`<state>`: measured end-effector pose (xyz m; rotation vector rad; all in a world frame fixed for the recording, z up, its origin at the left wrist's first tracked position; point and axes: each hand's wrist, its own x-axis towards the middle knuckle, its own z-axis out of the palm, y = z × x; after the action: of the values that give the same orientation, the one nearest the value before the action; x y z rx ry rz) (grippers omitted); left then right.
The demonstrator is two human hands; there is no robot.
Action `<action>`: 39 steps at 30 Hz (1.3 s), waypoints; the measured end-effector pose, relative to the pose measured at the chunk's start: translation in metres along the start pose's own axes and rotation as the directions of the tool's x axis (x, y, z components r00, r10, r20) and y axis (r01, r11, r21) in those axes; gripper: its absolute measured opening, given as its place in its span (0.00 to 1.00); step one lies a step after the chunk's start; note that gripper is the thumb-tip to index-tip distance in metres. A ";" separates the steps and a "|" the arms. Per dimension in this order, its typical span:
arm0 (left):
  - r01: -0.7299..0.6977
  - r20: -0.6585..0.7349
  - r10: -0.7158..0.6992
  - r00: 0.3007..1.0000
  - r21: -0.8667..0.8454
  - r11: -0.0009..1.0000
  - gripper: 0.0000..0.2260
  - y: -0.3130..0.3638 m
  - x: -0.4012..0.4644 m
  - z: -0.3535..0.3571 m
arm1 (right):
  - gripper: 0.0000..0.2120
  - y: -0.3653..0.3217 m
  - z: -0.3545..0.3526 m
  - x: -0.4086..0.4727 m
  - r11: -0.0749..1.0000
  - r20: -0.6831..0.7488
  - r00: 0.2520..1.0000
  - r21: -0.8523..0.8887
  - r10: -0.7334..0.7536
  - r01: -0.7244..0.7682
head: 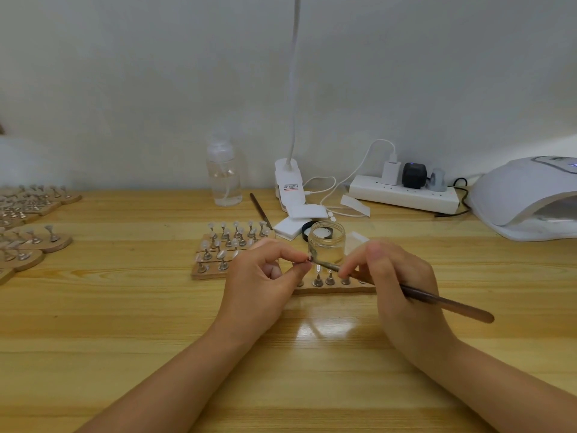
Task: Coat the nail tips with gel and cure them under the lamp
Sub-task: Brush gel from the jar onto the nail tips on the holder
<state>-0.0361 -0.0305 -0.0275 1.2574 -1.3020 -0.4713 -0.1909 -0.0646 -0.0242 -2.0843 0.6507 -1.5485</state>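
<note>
Both hands are curled: the left hand (265,273) pinches a small nail tip (309,260), the right hand (393,276) grips a brush (437,300) touching it.

Brown-handled gel brush (437,300) slanted low across a wooden stand (335,287) of metal pegs, bristles up-left; open clear gel jar (327,243) upright just behind; white curing lamp (524,198) far right.

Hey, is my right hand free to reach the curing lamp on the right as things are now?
Probably not at once: the right hand grips the brush. The table between it and the curing lamp looks bare, so the path seems open once the brush is down.
</note>
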 end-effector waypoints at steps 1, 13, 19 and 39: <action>0.001 0.000 -0.001 1.000 -0.002 1.000 0.10 0.000 0.000 0.000 | 0.18 0.000 -0.001 -0.001 1.000 -0.010 1.000 0.019 -0.004 0.005; 0.005 -0.005 -0.005 1.000 0.004 1.000 0.11 -0.001 0.000 0.000 | 0.18 0.001 -0.001 0.000 0.999 -0.039 0.998 -0.013 -0.052 0.052; -0.006 0.017 0.005 1.000 0.042 0.999 0.07 -0.001 0.000 -0.001 | 0.17 -0.001 0.000 0.001 1.000 -0.001 1.000 -0.030 -0.010 0.010; 0.031 -0.038 -0.029 0.999 0.056 0.998 0.13 0.005 -0.002 -0.001 | 0.16 0.002 0.000 0.002 1.000 -0.011 1.000 -0.029 -0.011 0.011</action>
<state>-0.0374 -0.0264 -0.0234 1.3287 -1.2744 -0.4332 -0.1911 -0.0675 -0.0241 -2.1049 0.6708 -1.5667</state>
